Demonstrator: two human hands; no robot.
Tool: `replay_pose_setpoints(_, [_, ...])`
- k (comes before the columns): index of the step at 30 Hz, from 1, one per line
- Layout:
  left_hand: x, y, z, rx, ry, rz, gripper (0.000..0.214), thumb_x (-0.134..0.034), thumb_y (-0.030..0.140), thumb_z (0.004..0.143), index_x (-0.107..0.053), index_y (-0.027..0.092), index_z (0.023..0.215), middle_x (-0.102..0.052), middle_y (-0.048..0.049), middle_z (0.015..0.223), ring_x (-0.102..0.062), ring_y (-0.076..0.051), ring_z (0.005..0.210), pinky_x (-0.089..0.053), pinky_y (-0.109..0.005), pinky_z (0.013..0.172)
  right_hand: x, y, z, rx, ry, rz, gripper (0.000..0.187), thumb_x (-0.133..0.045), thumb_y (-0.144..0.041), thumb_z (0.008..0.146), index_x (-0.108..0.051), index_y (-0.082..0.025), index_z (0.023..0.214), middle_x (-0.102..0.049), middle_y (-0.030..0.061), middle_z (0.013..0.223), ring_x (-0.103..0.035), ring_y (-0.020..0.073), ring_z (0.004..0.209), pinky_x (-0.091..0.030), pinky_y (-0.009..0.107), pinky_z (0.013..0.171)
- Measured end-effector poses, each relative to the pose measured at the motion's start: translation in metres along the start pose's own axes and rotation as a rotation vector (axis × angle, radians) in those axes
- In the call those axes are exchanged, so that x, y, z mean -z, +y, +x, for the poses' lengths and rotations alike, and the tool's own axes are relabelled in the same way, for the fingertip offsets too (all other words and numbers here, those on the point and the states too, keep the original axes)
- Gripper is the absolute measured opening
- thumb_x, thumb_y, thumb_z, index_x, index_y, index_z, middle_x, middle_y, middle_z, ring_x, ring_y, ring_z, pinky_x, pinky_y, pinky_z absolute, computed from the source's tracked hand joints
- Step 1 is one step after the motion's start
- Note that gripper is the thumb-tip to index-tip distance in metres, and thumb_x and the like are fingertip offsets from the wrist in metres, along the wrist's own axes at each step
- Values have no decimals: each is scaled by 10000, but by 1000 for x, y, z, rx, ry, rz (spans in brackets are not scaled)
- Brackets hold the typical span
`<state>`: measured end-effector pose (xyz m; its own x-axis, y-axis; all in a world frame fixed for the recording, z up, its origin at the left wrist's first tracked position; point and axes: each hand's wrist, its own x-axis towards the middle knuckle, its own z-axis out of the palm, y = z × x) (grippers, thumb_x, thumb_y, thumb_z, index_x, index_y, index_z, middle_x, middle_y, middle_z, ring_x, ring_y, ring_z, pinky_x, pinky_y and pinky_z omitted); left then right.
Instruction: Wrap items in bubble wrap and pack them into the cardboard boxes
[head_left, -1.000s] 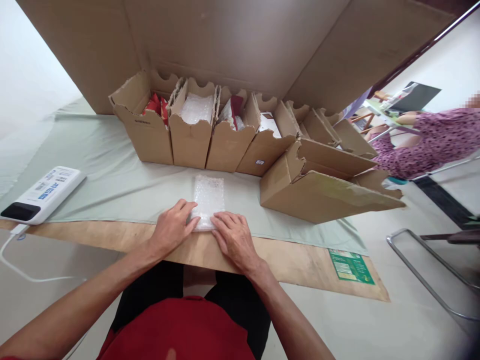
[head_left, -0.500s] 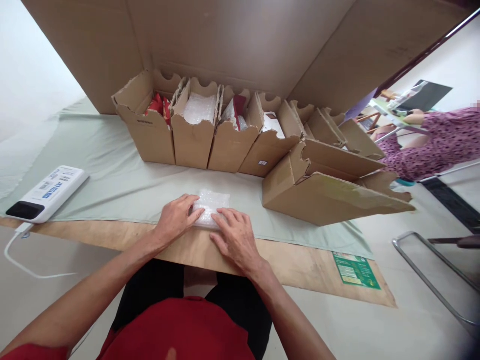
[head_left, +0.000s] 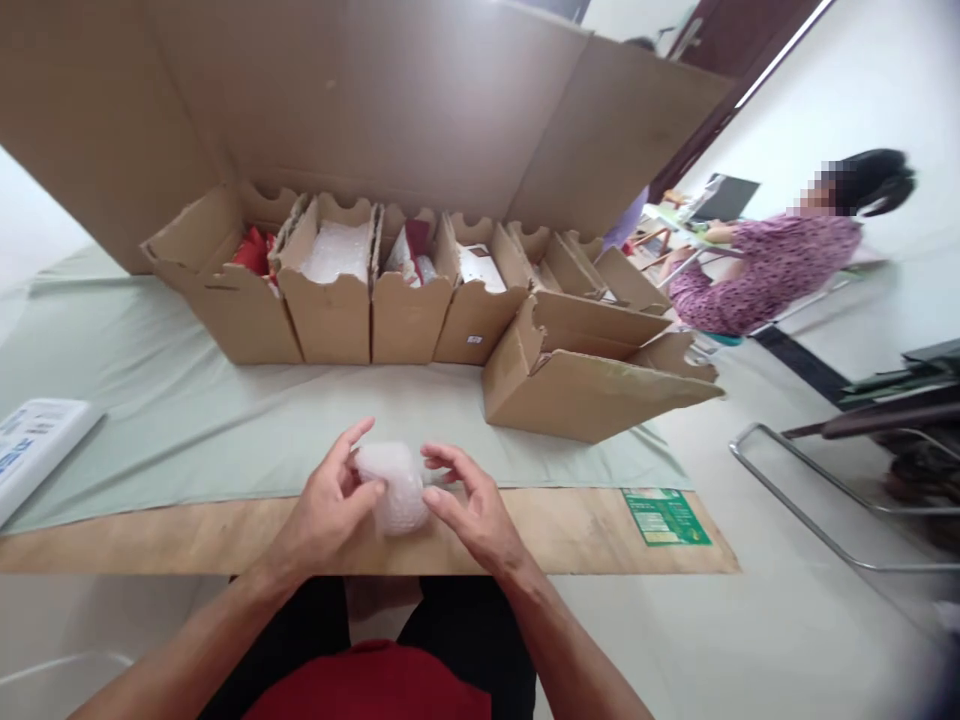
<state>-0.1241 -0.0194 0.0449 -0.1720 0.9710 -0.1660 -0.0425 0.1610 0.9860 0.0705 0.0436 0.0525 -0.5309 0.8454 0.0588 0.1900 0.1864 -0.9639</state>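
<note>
A small folded piece of bubble wrap (head_left: 399,487) is lifted above the table's front edge, its lower end blurred by motion. My left hand (head_left: 328,500) grips its left side, thumb in front and fingers behind. On the other side is my right hand (head_left: 472,505), fingers spread and curved, its thumb tip beside the wrap's right edge. Whether that thumb touches the wrap I cannot tell.
Several cardboard file boxes (head_left: 330,325) stand in a row at the back, with red packets, bubble wrap and white items inside. Another cardboard box (head_left: 559,400) sits at the right. A white power bank (head_left: 45,440) lies at left. A seated person (head_left: 780,260) is beyond.
The bubble wrap has come up from the cloth and now stands tilted in my left hand. My right hand has turned and opened beside it. The camera view has shifted.
</note>
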Motion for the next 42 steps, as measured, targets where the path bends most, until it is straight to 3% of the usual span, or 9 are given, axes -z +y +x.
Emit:
replay_pose_setpoints(3, [-20,9,-3,-152,-168,230,785,-604,263,881,-273,237,1592,-701,-55,1092,-683,-200,1006,-546,-309,886,30,-13,-8,26,-64,35,768,-786,-552,777,-524,-258,1436,-620,124,1396,-629,279,1202,-524,410,966])
replay_pose_setpoints(7, [-44,28,2,-350,-393,450,733,-586,260,906,-303,286,1581,-705,-66,1170,-689,-213,1016,-571,-307,831,66,-38,-21,27,-94,-179,218,-692,-384,896,-718,-251,1065,-751,26,968,-683,205,879,-536,323,802])
replay_pose_setpoints(11, [-65,70,34,-696,-312,595,736,-667,323,887,-349,290,1551,-632,-112,1359,-630,-270,1198,-562,-399,949,118,-66,-43,77,45,-403,108,-675,-342,898,-736,-253,890,-743,27,833,-667,198,725,-521,306,642])
replay_pose_setpoints(15, [-102,114,90,-1100,-147,703,620,-633,270,903,-438,178,1484,-570,-164,1447,-453,-335,1419,-385,-554,1160,184,-101,-57,181,572,-373,212,-789,-458,832,-773,-287,956,-755,67,885,-697,234,769,-558,381,676])
replay_pose_setpoints(19, [-139,118,124,-1205,-196,862,308,-575,127,873,-654,153,1170,-725,-118,1132,-555,-327,1303,-419,-572,1114,235,-126,-38,399,1066,-409,332,-868,-467,756,-772,-246,985,-730,55,861,-641,165,674,-517,411,686])
replay_pose_setpoints(26, [-140,86,106,-1257,-277,957,283,-457,16,925,-667,169,1038,-712,-82,1026,-641,-236,1008,-385,-592,1115,271,-122,5,155,593,-991,308,-670,-459,888,-763,-167,921,-740,50,793,-582,135,611,-459,313,616])
replay_pose_setpoints(31, [-140,83,112,-1252,-264,862,274,-496,17,912,-661,190,1045,-715,-57,1022,-625,-213,944,-438,-541,1076,275,-105,40,38,461,-1255,216,-588,-292,879,-754,-194,976,-766,45,860,-627,179,633,-462,300,640])
replay_pose_setpoints(37, [-142,81,114,-1246,-243,856,243,-516,25,905,-674,176,1009,-715,-54,985,-621,-221,932,-454,-552,1063,272,-54,96,-360,42,-1556,224,-570,-167,888,-747,-176,1025,-783,92,1000,-712,238,922,-453,279,714])
replay_pose_setpoints(42, [-142,81,113,-1255,-239,844,264,-518,29,910,-658,189,1065,-712,-58,1025,-631,-223,957,-454,-560,1070,262,-48,107,-358,-112,-1603,240,-572,-104,866,-768,-153,995,-780,139,1013,-722,277,955,-472,307,731])
